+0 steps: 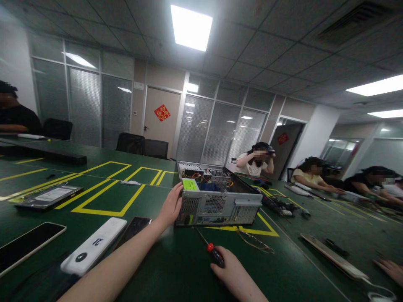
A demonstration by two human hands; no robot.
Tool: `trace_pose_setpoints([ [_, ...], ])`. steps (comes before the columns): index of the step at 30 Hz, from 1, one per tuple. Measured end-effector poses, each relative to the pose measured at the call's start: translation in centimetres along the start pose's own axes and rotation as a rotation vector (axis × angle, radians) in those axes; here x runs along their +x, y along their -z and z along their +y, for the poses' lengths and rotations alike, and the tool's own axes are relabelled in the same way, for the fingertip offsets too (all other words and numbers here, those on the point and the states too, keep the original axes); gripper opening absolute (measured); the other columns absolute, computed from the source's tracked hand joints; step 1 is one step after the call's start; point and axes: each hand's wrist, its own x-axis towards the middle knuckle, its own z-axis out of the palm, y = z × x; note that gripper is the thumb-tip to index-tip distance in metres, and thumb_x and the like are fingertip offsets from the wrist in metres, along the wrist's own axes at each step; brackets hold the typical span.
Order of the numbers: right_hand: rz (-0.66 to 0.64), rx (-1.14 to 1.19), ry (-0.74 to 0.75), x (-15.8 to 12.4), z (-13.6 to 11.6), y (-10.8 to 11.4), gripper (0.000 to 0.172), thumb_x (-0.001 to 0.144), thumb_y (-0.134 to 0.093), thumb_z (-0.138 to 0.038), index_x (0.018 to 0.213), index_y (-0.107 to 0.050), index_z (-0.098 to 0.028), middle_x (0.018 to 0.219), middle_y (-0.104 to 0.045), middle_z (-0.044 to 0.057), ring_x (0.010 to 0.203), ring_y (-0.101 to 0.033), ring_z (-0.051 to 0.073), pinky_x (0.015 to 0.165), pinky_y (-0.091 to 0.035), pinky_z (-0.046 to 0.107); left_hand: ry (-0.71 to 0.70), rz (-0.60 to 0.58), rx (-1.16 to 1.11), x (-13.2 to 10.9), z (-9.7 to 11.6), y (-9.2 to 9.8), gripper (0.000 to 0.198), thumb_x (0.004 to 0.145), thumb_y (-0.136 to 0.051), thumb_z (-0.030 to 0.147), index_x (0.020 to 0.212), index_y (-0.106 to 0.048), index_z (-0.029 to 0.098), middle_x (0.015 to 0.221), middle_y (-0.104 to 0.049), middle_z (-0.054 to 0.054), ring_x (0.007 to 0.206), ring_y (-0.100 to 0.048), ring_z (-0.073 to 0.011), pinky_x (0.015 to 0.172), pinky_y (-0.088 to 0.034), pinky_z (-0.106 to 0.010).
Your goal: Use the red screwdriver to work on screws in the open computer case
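An open desktop computer case (pixel 217 201) lies on its side on the green table (pixel 176 268), its rear panel facing me and its wiring exposed. My left hand (pixel 171 206) presses flat against the case's left rear corner, fingers together and stretched out. My right hand (pixel 231 270) rests on the table in front of the case, closed around the handle of a screwdriver (pixel 211 249) with a red-and-black grip. Its thin shaft points toward the base of the case.
A white power bank (pixel 94 246), a dark phone (pixel 134 228) and another phone (pixel 28 242) lie at left. A flat panel (pixel 47 196) sits further left. Yellow tape lines mark the table. Several people sit around; another person's hand (pixel 390 268) shows at right near a long panel (pixel 333 256).
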Motion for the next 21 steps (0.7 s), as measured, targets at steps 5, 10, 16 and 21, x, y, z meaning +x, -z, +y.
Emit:
trace_pose_setpoints([
  [5,0.02,-0.018,0.021,-0.4,-0.4,-0.4,0.049,0.081,-0.045,-0.039,0.123,-0.051,-0.013,0.123,-0.056,0.015,0.11,-0.055,0.026,0.094,-0.04,0.036,-0.004,0.004,0.0,0.1,0.2,0.1,0.042,0.092,-0.029,0.023,0.135,-0.028,0.02,0.14,-0.034,-0.011,0.132,-0.032,-0.0204,0.109,-0.029,-0.044],
  [10,-0.13,0.046,0.059,-0.8,0.0,0.8,0.055,0.083,-0.038,-0.032,0.134,-0.04,-0.013,0.137,-0.046,0.012,0.125,-0.042,0.022,0.105,-0.027,0.035,-0.005,0.003,-0.001,0.1,0.3,0.2,0.042,0.093,-0.029,0.024,0.134,-0.029,0.019,0.14,-0.034,-0.011,0.132,-0.031,-0.0204,0.109,-0.029,-0.044],
  [16,-0.093,0.115,0.125,-0.7,0.5,0.9,0.072,0.067,-0.06,-0.032,0.134,-0.04,-0.014,0.124,-0.057,0.012,0.106,-0.057,0.022,0.094,-0.038,0.034,0.003,0.005,-0.004,0.0,0.2,0.1,0.042,0.092,-0.029,0.024,0.134,-0.029,0.019,0.141,-0.034,-0.011,0.132,-0.032,-0.0204,0.109,-0.029,-0.043],
  [21,0.01,0.115,0.087,-0.1,1.1,0.0,0.055,0.06,-0.066,-0.035,0.111,-0.059,-0.016,0.107,-0.064,0.011,0.095,-0.06,0.026,0.084,-0.045,0.038,0.001,0.009,-0.01,0.1,0.2,0.1,0.042,0.092,-0.029,0.024,0.134,-0.03,0.019,0.141,-0.034,-0.011,0.132,-0.032,-0.0202,0.109,-0.029,-0.043],
])
